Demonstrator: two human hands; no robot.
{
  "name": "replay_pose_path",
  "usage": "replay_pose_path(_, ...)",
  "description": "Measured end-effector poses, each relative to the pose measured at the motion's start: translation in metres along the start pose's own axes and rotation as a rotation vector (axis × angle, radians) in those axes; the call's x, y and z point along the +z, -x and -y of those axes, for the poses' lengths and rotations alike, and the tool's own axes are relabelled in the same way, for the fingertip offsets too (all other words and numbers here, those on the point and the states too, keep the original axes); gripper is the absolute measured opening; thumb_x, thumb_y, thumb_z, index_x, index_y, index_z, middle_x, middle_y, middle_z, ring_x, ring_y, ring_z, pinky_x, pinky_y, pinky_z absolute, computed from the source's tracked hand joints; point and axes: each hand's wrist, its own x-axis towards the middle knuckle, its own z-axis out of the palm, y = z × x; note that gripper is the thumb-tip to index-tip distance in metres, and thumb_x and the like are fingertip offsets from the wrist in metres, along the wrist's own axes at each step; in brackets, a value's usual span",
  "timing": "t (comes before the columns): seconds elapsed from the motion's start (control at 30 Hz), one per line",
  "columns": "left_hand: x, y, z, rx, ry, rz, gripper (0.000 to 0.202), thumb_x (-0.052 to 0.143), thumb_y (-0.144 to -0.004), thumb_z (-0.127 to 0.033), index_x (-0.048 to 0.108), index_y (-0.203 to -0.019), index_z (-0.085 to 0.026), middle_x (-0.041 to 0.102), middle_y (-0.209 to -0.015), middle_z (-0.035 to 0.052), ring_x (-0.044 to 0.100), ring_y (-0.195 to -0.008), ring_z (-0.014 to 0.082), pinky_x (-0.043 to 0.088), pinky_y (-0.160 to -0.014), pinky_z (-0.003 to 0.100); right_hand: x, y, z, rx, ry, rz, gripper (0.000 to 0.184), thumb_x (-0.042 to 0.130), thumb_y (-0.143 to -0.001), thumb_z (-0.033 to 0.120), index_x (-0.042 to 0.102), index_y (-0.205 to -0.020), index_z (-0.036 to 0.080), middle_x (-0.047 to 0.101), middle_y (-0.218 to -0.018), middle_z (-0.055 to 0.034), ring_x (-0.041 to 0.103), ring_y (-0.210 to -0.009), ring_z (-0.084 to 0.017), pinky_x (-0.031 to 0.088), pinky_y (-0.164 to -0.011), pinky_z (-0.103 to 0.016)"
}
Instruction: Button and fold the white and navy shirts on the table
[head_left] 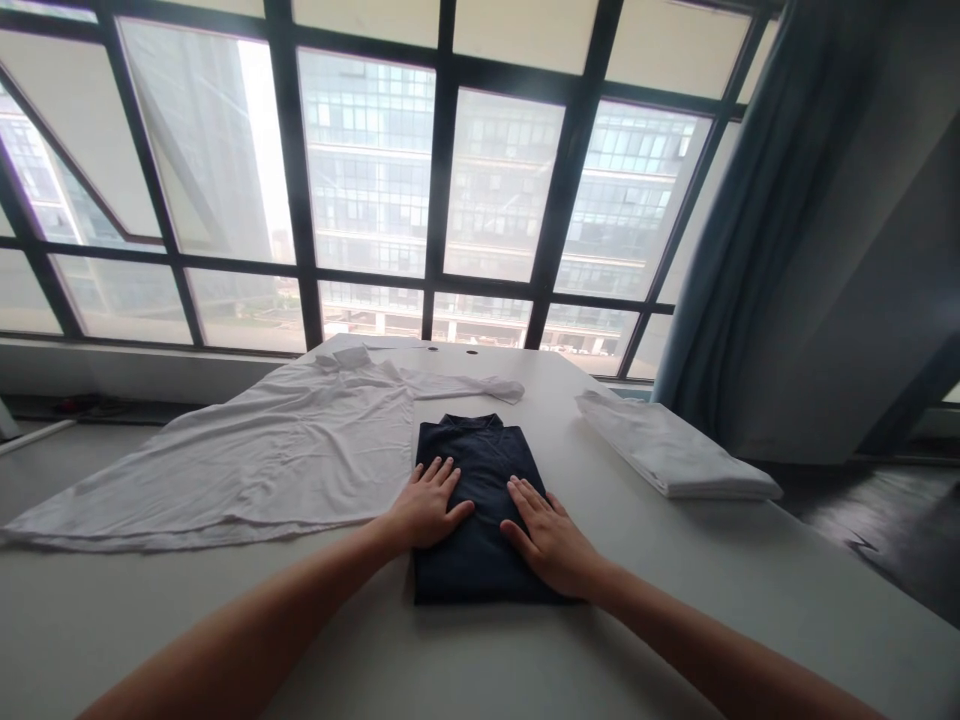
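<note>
A folded navy collared shirt (480,465) lies flat on a white table (675,590), centred before the wearer, with its long axis running directly away from the body. The collar is at the far end and the folded lower edge at the near end. The left hand (427,505) rests on the left half of the shirt and the right hand (551,535) on the right half, one on each side of the long axis. Neither hand is clearly nearer; the right sits slightly closer to the near end. Both hands are fully open, palms down, with the fingers spread and angled inward, and neither pinches or grasps the fabric. Both forearms extend forward from the lower corners of the view and converge on the shirt, with the wrists low and nearly level with the tabletop. A white shirt (225,460) lies spread to the left, one sleeve reaching across beyond the collar. A folded white garment (667,450) lies to the right. The fold layers of the navy shirt are difficult to distinguish because of its dark colour.
</note>
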Motion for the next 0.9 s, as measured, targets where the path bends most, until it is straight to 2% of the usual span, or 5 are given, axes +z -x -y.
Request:
replay_pose_path(0.17, -0.005, 0.000, 0.017, -0.186, -0.062, -0.066, 0.065, 0.028, -0.098, -0.056, 0.043, -0.148, -0.018, 0.029, -0.159, 0.0132, 0.023, -0.147, 0.0368, 0.020, -0.116, 0.055, -0.013, -0.036, -0.030, 0.312, -0.050, -0.098, 0.075, 0.044, -0.095, 0.052, 0.038, -0.147, -0.001, 0.044, -0.148, -0.0260, 0.040, -0.138, -0.035, 0.033, -0.113, -0.045)
replay_pose_path(0.3, -0.014, 0.000, 0.040, -0.214, -0.080, 0.000, 0.061, 0.028, -0.098, -0.052, 0.042, -0.148, -0.020, 0.032, -0.158, 0.0136, 0.026, -0.147, 0.0338, 0.020, -0.116, 0.056, -0.029, -0.072, -0.049, 0.462, -0.485, 0.013, 0.054, 0.056, -0.090, 0.054, 0.065, -0.117, 0.009, 0.067, -0.119, -0.0194, 0.064, -0.110, -0.030, 0.052, -0.088, -0.036)
replay_pose_path(0.4, -0.016, 0.000, 0.048, -0.217, -0.058, 0.018, 0.063, 0.028, -0.098, -0.053, 0.039, -0.150, -0.019, 0.032, -0.158, 0.0146, 0.025, -0.147, 0.0338, 0.022, -0.115, 0.056, -0.035, -0.091, -0.054, 0.584, -0.748, 0.094, 0.047, 0.065, -0.085, 0.055, 0.068, -0.094, 0.009, 0.072, -0.099, -0.0156, 0.069, -0.087, -0.026, 0.055, -0.068, -0.032)
replay_pose_path(0.67, -0.017, 0.001, 0.046, -0.186, -0.016, 0.001, 0.062, 0.023, -0.100, -0.051, 0.041, -0.148, -0.017, 0.036, -0.156, 0.0146, 0.027, -0.146, 0.0314, 0.023, -0.116, 0.054, -0.026, -0.109, -0.041, 0.535, -0.945, 0.067, 0.031, 0.051, -0.097, 0.037, 0.065, -0.097, 0.009, 0.073, -0.091, -0.0137, 0.071, -0.080, -0.023, 0.059, -0.067, -0.032)
replay_pose_path(0.9, -0.017, 0.003, 0.044, -0.172, 0.001, 0.003, 0.059, 0.021, -0.102, -0.049, 0.039, -0.149, -0.019, 0.038, -0.155, 0.0126, 0.026, -0.147, 0.0292, 0.023, -0.117, 0.054, -0.037, -0.107, -0.063, 0.554, -0.695, -0.018, 0.020, 0.063, -0.087, 0.022, 0.067, -0.101, 0.008, 0.073, -0.095, -0.0145, 0.070, -0.082, -0.024, 0.057, -0.068, -0.030)
